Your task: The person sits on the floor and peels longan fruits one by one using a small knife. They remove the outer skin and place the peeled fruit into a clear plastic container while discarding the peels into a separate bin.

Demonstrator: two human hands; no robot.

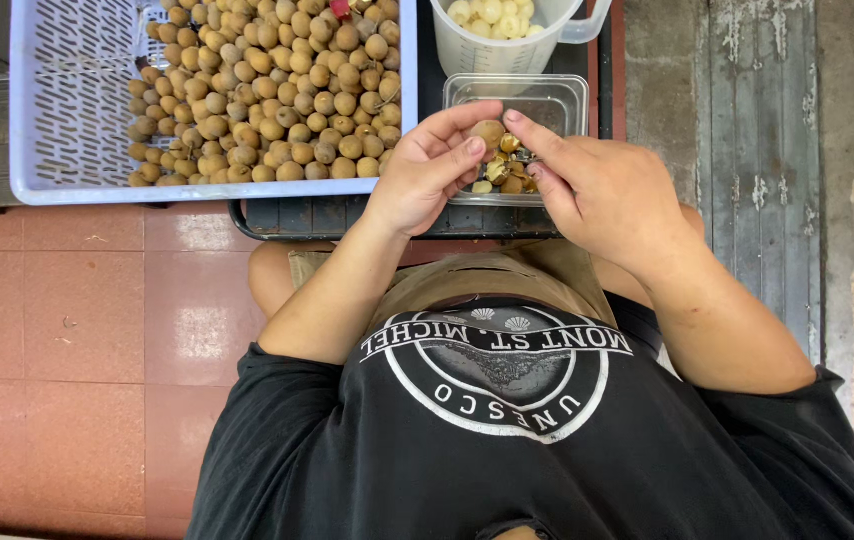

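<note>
Both my hands meet over a clear plastic tub (547,95) that holds peel scraps and dark seeds. My left hand (427,175) and my right hand (602,190) pinch one round brown longan fruit (488,132) between thumbs and fingertips. To the left stands a lilac plastic crate (67,110) heaped with several unpeeled brown longans (277,90). A clear measuring jug (507,45) at the top holds pale peeled fruit.
The crate, tub and jug rest on a dark tray (337,215) in front of my knees. Red floor tiles (77,330) lie on the left. A grey weathered wall or door (747,120) runs down the right side.
</note>
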